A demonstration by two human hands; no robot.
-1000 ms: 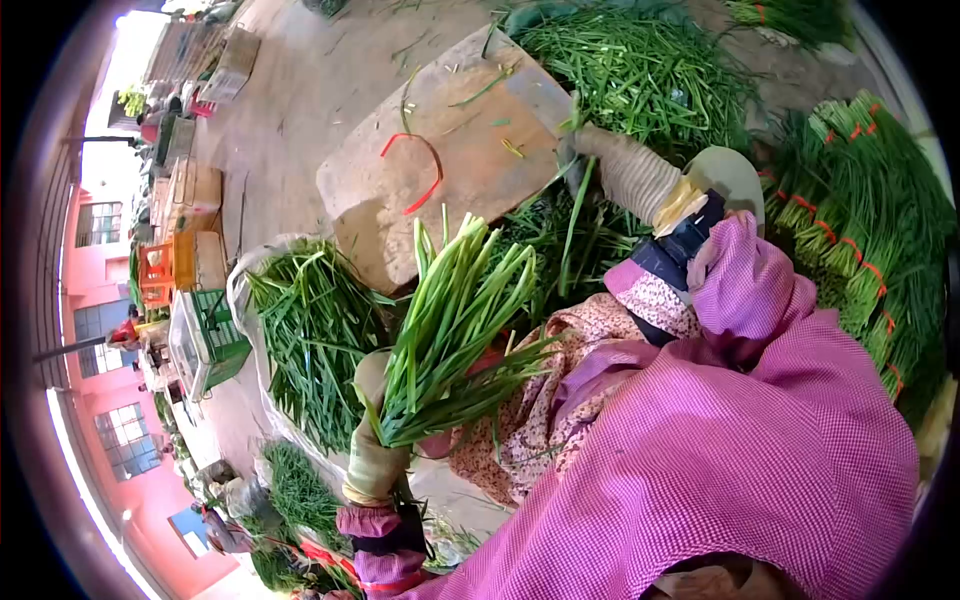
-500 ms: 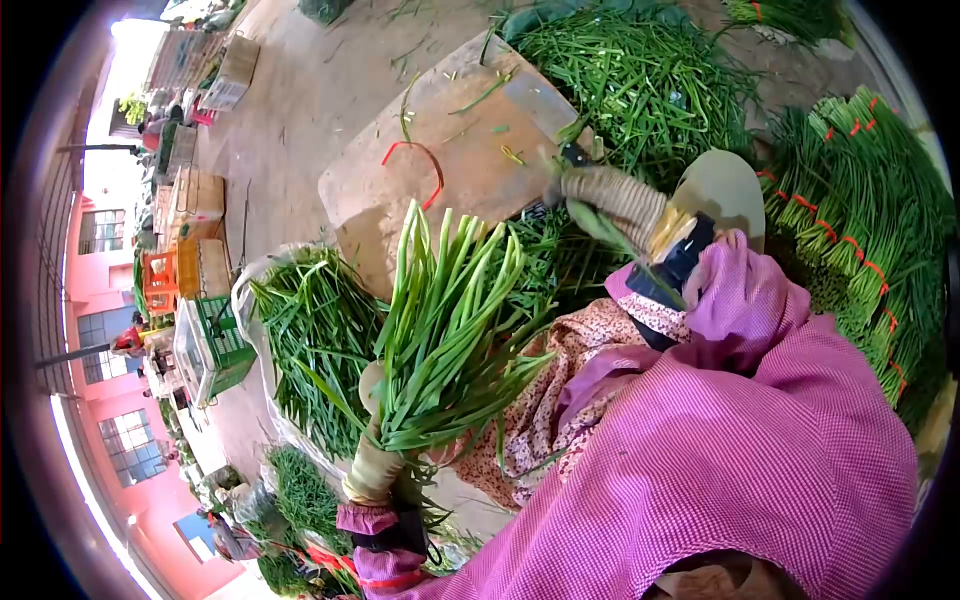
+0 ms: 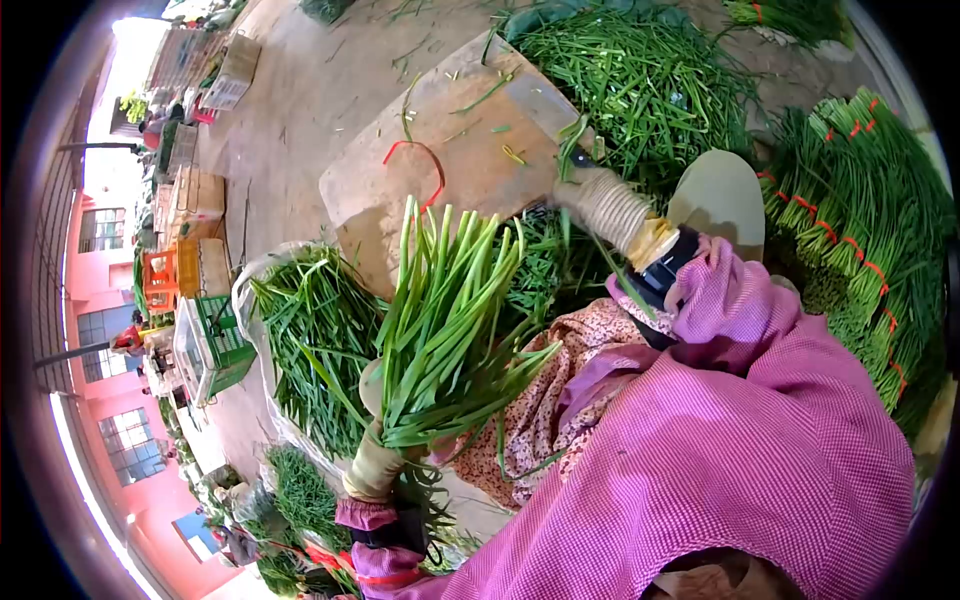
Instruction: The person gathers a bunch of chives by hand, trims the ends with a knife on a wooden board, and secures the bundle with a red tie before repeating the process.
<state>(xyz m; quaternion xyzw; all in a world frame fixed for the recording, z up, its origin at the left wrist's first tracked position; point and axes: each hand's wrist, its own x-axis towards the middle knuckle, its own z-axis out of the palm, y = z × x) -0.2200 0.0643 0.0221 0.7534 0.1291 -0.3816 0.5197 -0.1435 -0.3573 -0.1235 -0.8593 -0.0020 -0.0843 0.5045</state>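
A fanned bunch of green stalks (image 3: 450,300) stands in my gloved left hand (image 3: 378,435), which is wrapped round its lower part. My right hand (image 3: 585,195), in a ribbed glove, is over the right edge of the wooden board (image 3: 360,150). Its fingers are blurred, and a few green leaves and a small dark object show beside them; what it grips cannot be made out. On the board lie a red band (image 3: 438,178) and loose leaf scraps.
Loose greens (image 3: 640,80) are heaped behind the board, and more fill a plastic-lined bag (image 3: 250,310) at left. Bundles with red ties (image 3: 860,220) lie at right. Farther left stand a green crate (image 3: 225,345), an orange stool (image 3: 160,280) and boxes.
My right hand has shifted slightly, with the leaves at it now pointing up and trailing below the wrist. The bunch in my left hand has barely moved.
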